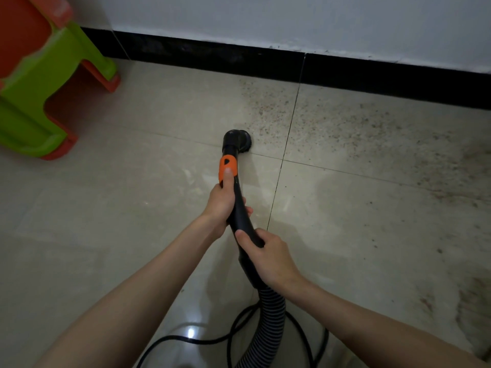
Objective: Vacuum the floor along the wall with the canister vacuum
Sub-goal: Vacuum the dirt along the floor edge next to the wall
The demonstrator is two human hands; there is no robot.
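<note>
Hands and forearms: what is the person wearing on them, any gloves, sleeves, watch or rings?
Nothing that shows. The left hand and right hand are bare, with no gloves, and no rings or watch visible. Both forearms are bare to the frame edge; no sleeve is in view.

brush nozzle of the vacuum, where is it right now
In the head view the round brush nozzle sits on the tiled floor near centre, just short of the black baseboard, at the left edge of the gritty dirt patch.

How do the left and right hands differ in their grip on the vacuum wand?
The left hand grips higher, nearer the round brush nozzle, thumb stretched onto the orange sleeve. The right hand grips lower, just above the ribbed hose, thumb across the black tube. Both wrap the same wand.
</note>
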